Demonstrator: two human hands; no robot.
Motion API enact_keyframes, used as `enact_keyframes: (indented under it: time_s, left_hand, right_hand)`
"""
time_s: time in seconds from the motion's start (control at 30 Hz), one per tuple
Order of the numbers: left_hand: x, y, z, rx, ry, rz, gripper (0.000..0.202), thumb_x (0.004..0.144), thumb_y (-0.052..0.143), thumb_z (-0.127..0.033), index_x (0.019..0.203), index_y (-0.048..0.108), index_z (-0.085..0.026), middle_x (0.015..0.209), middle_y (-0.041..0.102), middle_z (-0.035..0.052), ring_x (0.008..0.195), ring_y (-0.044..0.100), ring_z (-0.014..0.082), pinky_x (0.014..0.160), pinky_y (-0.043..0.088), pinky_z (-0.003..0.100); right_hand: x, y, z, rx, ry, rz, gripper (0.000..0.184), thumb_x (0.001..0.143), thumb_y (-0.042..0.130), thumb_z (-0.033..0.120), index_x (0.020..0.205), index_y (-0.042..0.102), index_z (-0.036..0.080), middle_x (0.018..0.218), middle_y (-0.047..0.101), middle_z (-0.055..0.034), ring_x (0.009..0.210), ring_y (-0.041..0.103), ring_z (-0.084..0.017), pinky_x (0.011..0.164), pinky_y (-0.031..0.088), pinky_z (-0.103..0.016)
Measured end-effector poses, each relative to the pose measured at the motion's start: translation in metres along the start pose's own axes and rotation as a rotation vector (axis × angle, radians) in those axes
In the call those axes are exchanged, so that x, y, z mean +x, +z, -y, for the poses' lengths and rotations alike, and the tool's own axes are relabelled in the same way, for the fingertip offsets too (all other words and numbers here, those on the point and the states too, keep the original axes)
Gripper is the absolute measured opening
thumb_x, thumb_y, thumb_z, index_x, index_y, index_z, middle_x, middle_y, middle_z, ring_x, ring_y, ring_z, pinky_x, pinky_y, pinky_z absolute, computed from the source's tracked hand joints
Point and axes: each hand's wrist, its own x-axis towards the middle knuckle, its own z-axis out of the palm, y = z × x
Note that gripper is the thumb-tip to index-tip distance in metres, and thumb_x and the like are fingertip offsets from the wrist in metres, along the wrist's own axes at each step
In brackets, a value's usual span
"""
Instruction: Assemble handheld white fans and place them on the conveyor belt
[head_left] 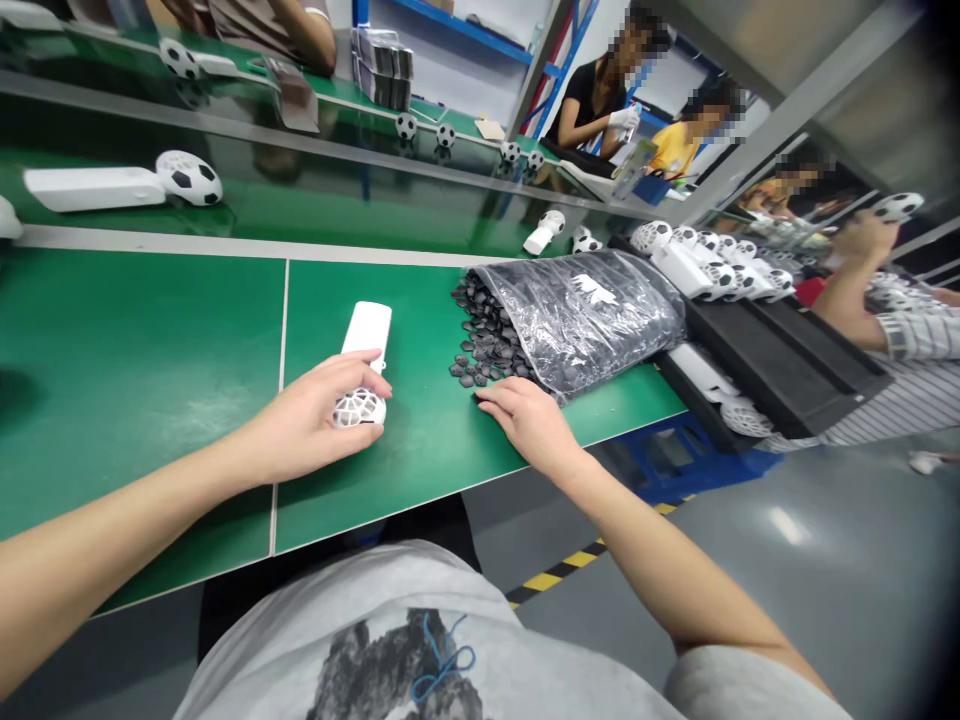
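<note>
My left hand (319,415) is closed around the round lattice head of a white football-headed device (367,330), thumb on the near side and fingers on the far side. The device's smooth handle points away from me on the green table. To the right, my right hand (529,420) pinches a small black piece (478,397) between thumb and fingertips, close to the table. Just beyond it, loose black pentagon pieces (487,345) spill from the mouth of a clear plastic bag (592,315).
Black trays (780,350) at the right hold several white devices with football heads (716,275). Behind a pale strip runs a darker green surface, where a finished-looking football device (187,178) lies. Co-workers sit across, and a person's hand (862,240) holds a ball at the right.
</note>
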Motion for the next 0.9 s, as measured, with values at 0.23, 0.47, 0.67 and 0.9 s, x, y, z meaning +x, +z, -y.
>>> enact_keyframes:
  time_s: [0.23, 0.47, 0.67, 0.9]
  left_hand:
    - [-0.005, -0.016, 0.005, 0.113, -0.042, 0.045, 0.049, 0.069, 0.059, -0.038, 0.113, 0.045, -0.022, 0.121, 0.037, 0.0084, 0.119, 0.035, 0.028, 0.099, 0.033, 0.045]
    - [-0.016, -0.035, 0.01, -0.017, -0.105, 0.14, 0.049, 0.069, 0.06, -0.035, 0.116, 0.048, -0.026, 0.113, 0.04, 0.0034, 0.096, 0.049, 0.0198, 0.083, 0.042, 0.032]
    - [-0.014, -0.035, 0.012, -0.045, -0.097, 0.113, 0.048, 0.067, 0.06, -0.029, 0.114, 0.05, -0.026, 0.113, 0.043, 0.0028, 0.096, 0.049, 0.0198, 0.082, 0.042, 0.031]
    - [-0.038, -0.047, 0.007, -0.022, -0.157, 0.158, 0.045, 0.066, 0.053, -0.017, 0.109, 0.047, -0.026, 0.111, 0.042, 0.0024, 0.09, 0.051, 0.0177, 0.078, 0.044, 0.029]
  right_hand:
    - [0.018, 0.002, 0.008, -0.406, -0.143, 0.155, 0.024, 0.089, 0.039, 0.017, 0.081, 0.062, 0.013, 0.077, 0.056, -0.0109, 0.072, 0.051, -0.021, 0.065, 0.039, -0.031]
    - [0.036, 0.0, 0.026, -0.047, -0.145, 0.071, 0.019, 0.089, 0.043, 0.02, 0.094, 0.06, 0.016, 0.08, 0.062, -0.0083, 0.075, 0.057, -0.02, 0.068, 0.044, -0.031]
    - [0.055, 0.006, 0.063, 0.325, -0.141, 0.1, 0.016, 0.086, 0.049, 0.016, 0.095, 0.062, 0.018, 0.089, 0.067, -0.004, 0.083, 0.061, -0.016, 0.074, 0.046, -0.028]
    - [0.091, 0.011, 0.048, 0.341, -0.044, 0.025, 0.011, 0.081, 0.057, 0.019, 0.086, 0.066, 0.018, 0.082, 0.066, -0.0032, 0.074, 0.059, -0.015, 0.069, 0.044, -0.027]
